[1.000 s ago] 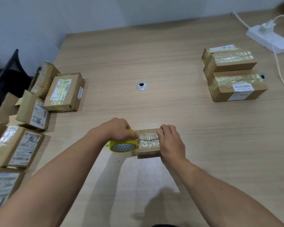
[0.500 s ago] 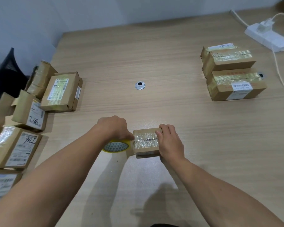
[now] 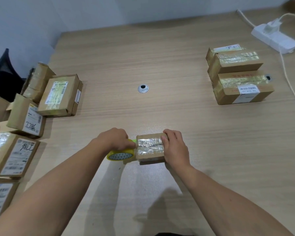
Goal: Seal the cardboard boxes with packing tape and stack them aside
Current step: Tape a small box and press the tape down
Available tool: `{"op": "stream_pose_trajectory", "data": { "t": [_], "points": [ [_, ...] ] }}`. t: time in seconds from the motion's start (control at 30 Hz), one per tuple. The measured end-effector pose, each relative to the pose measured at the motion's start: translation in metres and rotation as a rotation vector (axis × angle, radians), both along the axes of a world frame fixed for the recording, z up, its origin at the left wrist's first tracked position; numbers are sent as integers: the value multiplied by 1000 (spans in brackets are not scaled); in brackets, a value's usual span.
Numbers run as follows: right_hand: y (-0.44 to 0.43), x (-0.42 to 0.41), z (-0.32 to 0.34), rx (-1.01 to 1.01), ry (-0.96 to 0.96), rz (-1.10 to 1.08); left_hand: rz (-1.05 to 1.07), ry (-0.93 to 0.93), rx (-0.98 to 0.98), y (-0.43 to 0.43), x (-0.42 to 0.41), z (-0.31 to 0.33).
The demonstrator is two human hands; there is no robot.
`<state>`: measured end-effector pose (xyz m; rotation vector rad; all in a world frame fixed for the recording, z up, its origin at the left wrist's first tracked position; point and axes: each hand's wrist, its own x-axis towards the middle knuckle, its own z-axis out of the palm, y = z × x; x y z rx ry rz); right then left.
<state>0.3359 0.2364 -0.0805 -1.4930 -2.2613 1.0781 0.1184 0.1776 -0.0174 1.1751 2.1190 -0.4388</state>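
One small box [image 3: 150,148], clear tape strips across its top, sits near the table's [image 3: 160,53] front edge, mid-width. Right hand [image 3: 174,148] grips its right end, fingers curled over the top. Left hand [image 3: 115,139] is curled round one yellow tape roll [image 3: 120,155] touching the box's left end; fingertips hidden. Right pile [image 3: 237,77]: at least three taped boxes, exact count unclear. Left pile [image 3: 61,94]: about six, several cut off by the frame edge. Bare tabletop between piles. One grommet [image 3: 143,88], one power strip [image 3: 274,38].
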Motion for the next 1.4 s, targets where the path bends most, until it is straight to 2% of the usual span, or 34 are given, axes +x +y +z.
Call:
{"op": "stream_pose_trajectory", "data": {
  "t": [0.2,0.4,0.5,0.7,0.87,1.1,1.23,1.33,1.4],
  "points": [
    [-1,1,4,-96,73,-116,161,-268,191,-16,-5,-16],
    [-6,-7,7,-251,120,-258,182,-375,260,-26,-5,-20],
    [-8,-13,5,-318,118,-309,266,-449,323,-35,-1,-26],
    [-10,-9,0,-273,122,-316,524,-669,490,-60,2,-37],
    [-5,2,6,-263,192,-343,528,-772,559,-66,2,-31],
    [-7,-7,5,-308,224,-324,499,-671,620,-61,-10,-10],
    [-11,-15,4,-313,220,-313,369,-454,502,-52,-19,4],
    [-7,-13,4,-326,209,-327,182,-221,396,-43,-19,5],
    [-5,-9,3,-334,228,-327,138,-143,363,-42,-14,-3]
  ]
}}
